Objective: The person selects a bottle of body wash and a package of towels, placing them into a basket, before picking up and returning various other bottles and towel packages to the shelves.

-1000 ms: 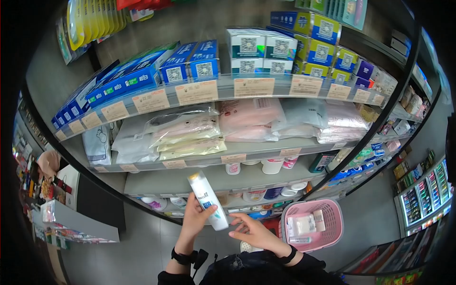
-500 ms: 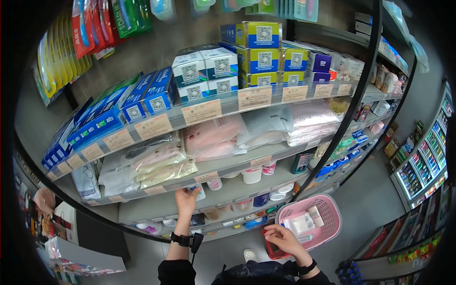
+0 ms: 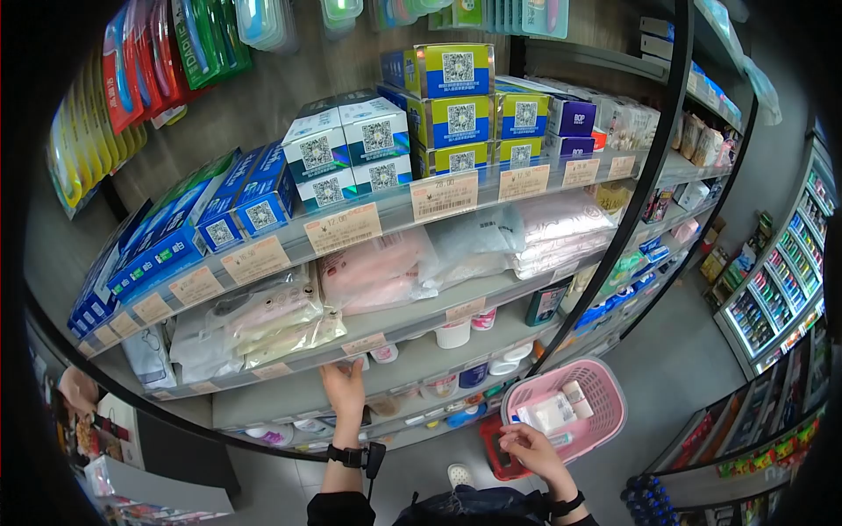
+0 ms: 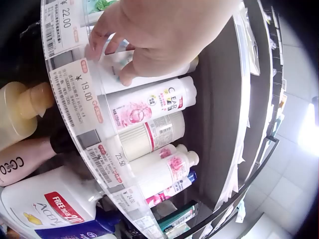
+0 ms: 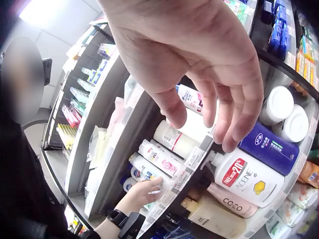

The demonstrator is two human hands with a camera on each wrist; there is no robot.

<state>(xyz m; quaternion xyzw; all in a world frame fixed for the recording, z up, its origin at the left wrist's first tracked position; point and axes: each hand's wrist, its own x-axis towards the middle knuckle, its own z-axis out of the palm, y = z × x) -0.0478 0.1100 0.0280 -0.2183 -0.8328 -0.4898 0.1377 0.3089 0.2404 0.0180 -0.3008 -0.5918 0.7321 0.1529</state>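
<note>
My left hand reaches onto the shelf below the bagged goods. In the left wrist view its loosely bent fingers and thumb rest against the front of a white bottle, beside a pink-and-white CLEAR bottle. The right wrist view shows the left hand at the same bottle row. My right hand hovers by the near left side of the pink basket, its fingers loosely curled around nothing. White packages lie inside that basket.
Above the bottle row run a shelf of bagged goods and one of boxes. Pump bottles stand on the level below. A black shelf post rises at the right, and a red basket sits beside the pink one.
My left hand has carried the white bottle from in front of me onto the shelf, and its fingers have loosened. My right hand has moved right, away from the bottle. The head view has shifted.
</note>
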